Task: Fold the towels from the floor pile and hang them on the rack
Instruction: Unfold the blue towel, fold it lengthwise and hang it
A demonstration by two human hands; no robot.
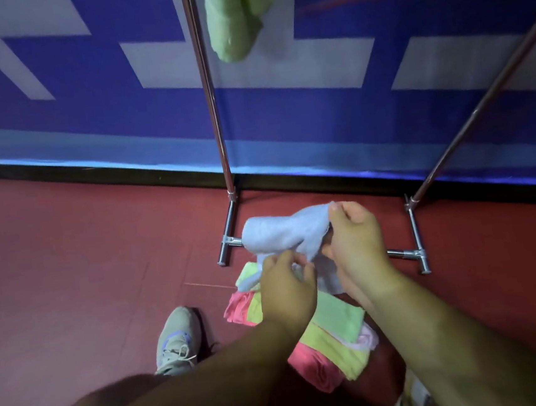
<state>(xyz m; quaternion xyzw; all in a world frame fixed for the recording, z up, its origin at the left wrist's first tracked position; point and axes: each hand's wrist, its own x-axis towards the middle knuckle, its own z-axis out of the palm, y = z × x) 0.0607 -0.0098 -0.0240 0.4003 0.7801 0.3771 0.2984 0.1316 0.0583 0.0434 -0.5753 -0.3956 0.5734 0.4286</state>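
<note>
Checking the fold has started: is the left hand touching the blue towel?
Touching. The head view shows the left hand pinching the lower edge of the blue towel, fingers closed on the cloth.

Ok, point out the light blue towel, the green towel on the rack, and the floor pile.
light blue towel [276, 233]: head view, on its bunched upper fold.
green towel [231, 19]: head view, on its hanging middle.
floor pile [340, 320]: head view, on the green cloth on top.
</note>
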